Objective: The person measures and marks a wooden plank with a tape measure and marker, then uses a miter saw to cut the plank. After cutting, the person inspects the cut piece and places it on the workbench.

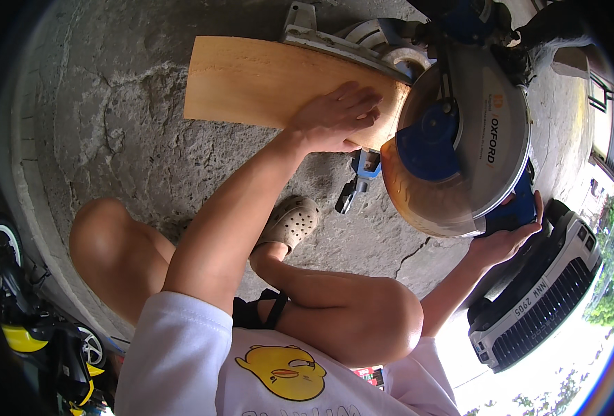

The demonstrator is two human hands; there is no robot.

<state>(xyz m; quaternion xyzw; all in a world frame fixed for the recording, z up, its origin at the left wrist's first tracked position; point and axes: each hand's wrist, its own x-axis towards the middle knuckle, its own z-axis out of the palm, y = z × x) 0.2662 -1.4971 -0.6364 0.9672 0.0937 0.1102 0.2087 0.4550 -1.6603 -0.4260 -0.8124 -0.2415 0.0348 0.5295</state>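
Note:
A flat light-brown wooden board [237,83] lies across the base of a mitre saw, along its metal fence [341,52]. My left hand [334,118] rests on top of the board near its right end, fingers stretched out over the wood and thumb by the near edge. Just right of it stands the mitre saw [487,104] with a grey guard and blue parts, its lower guard see-through. My right hand [504,243] is wrapped round the saw's blue handle [513,208]; some of its fingers are hidden. A blue-and-black lever [354,187] sticks out below the board.
Cracked concrete floor [119,139] surrounds the saw. My foot in a beige clog [296,220] and my bent knees are close below the board. A parked vehicle [542,291] stands at the right, a yellow-and-black motorbike [50,340] at the lower left.

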